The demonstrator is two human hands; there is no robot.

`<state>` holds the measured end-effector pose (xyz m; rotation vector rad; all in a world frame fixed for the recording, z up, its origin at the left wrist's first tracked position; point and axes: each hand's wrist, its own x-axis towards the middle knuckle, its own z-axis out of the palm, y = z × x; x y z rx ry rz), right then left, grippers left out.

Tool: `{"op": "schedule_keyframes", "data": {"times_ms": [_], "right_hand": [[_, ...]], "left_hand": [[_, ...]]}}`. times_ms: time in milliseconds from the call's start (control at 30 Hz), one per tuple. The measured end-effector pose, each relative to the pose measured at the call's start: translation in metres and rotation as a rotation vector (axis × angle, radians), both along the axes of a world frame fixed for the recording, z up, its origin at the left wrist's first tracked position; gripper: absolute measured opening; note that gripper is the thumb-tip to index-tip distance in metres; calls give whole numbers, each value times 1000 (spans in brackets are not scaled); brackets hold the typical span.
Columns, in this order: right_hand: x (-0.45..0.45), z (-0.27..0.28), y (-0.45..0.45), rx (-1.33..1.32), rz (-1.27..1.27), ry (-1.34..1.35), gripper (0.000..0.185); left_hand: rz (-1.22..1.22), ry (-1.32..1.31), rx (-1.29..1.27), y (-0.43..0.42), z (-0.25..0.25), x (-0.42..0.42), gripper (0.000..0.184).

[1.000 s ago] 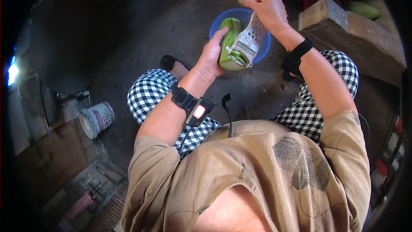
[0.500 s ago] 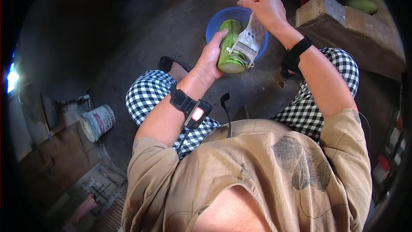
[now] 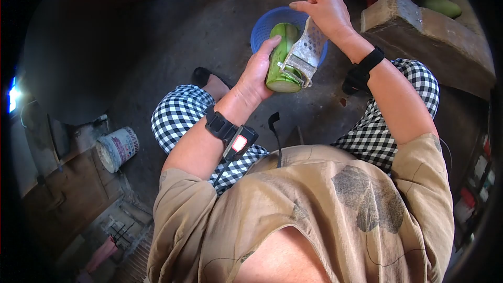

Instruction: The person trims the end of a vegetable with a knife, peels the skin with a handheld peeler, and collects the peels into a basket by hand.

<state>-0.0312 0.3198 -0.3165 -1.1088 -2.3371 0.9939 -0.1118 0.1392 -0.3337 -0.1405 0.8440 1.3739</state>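
Note:
My left hand (image 3: 255, 72) is wrapped round a long green gourd (image 3: 283, 55), thumb along its upper side. The gourd is tilted, with its flat, pale end towards me and lighter streaks on its skin. My right hand (image 3: 329, 14) grips the upper end of a metal peeler (image 3: 308, 47), a flat plate with holes and a slotted blade. The peeler's lower end lies against the gourd's right side near the flat end. Behind both is a blue plastic basket (image 3: 260, 24), partly hidden by the gourd and hands; its contents cannot be made out.
On the right a concrete block (image 3: 403, 18) stands on the dark floor (image 3: 173, 42), with another green gourd (image 3: 440, 6) behind it. A white bucket (image 3: 116, 149) lies tilted at the left. My knees in checked trousers (image 3: 181, 115) flank the work.
The peeler has slid slightly down along the gourd towards me. The gourd's near end sits a little lower. Both hands keep their grip.

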Motion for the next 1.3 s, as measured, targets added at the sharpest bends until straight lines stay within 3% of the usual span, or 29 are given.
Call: {"op": "schedule_keyframes", "data": {"times_ms": [600, 700, 800, 933, 1067, 1200, 1300], "right_hand": [[-2, -8, -2, 31, 21, -20, 46], [-4, -26, 12, 183, -53, 27, 45], [1, -24, 47, 134, -115, -66, 46], [8, -34, 72, -17, -156, -193, 39], [22, -50, 98, 132, -285, -369, 44], [19, -49, 102, 118, -336, -293, 47], [19, -26, 92, 130, -321, -230, 48]], "left_hand": [[20, 44, 35, 0, -4, 6, 53], [-48, 224, 55, -4, 5, 9, 61], [-219, 163, 55, -15, 3, 9, 68], [-256, 151, 83, -18, 3, 7, 69], [-267, 267, 171, -24, 19, 4, 71], [-145, 100, 183, -16, 14, 0, 65], [-63, 148, 167, -11, 1, -7, 70]]}}
